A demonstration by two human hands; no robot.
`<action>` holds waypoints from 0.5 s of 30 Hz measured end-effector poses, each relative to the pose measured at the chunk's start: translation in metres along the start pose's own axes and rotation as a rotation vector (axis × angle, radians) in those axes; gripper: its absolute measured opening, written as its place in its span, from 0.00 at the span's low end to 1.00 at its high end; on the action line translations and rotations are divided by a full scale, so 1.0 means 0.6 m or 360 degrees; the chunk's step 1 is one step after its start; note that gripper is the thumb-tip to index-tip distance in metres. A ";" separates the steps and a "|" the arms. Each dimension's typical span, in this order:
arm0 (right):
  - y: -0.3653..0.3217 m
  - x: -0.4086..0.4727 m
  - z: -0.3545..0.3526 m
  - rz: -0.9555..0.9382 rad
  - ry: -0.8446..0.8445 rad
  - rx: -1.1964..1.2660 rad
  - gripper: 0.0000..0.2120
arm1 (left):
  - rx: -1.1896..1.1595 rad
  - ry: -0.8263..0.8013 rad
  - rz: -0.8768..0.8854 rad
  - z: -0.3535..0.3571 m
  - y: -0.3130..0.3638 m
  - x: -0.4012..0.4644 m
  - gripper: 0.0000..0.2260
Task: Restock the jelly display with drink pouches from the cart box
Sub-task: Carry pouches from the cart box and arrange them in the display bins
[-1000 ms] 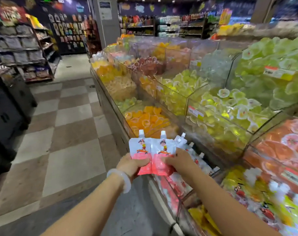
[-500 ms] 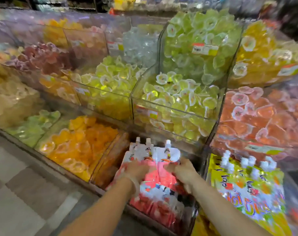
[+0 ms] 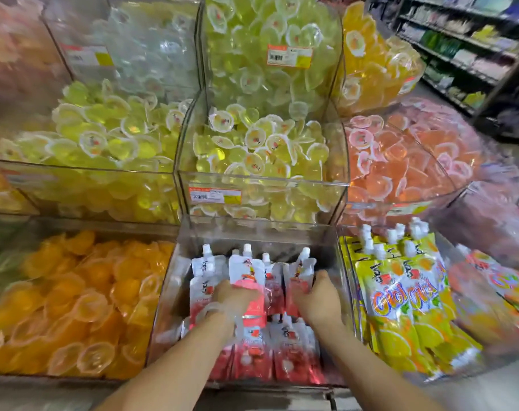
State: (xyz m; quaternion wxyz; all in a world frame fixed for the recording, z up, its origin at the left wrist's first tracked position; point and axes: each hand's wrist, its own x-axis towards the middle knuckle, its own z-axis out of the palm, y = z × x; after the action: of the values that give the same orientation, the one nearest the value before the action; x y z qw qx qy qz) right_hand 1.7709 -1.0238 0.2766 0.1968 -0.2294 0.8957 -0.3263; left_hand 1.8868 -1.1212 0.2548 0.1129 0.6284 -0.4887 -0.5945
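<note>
Head view: the fingers of the left hand point(image 3: 237, 295) are curled round a red pouch point(image 3: 247, 280), and the right hand point(image 3: 319, 295) presses another point(image 3: 299, 274) upright. A second ago both pouches were held out over the aisle; now they sit low inside the clear bin point(image 3: 175, 292), among the red stock, so this pair looks nearly placed.

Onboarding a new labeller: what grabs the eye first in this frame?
Both hands, left hand and right hand, are down in the clear front-centre bin, pressed among red-and-white drink pouches standing spout-up. Yellow pouches fill the bin to the right. Heaped jelly cups crowd the rest: orange cups front left, yellow-green cups just behind the pouch bin.
</note>
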 end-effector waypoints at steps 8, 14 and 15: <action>0.002 -0.025 0.082 -0.0637 -0.0100 -0.0421 0.08 | -0.0213 0.0074 0.0163 -0.050 0.011 0.012 0.10; 0.044 0.001 0.093 -0.0433 -0.0795 -0.0941 0.29 | -0.0231 0.0032 0.0146 -0.063 0.006 0.013 0.13; 0.043 0.005 0.089 -0.0474 -0.0788 -0.0944 0.28 | -0.0207 0.0009 0.0154 -0.060 0.006 0.008 0.11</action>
State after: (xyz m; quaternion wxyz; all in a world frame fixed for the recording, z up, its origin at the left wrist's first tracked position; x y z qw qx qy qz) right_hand 1.7882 -1.0345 0.2207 0.2824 -0.4749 0.8334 -0.0139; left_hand 1.9152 -1.1423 0.2640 0.1833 0.5972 -0.4786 -0.6170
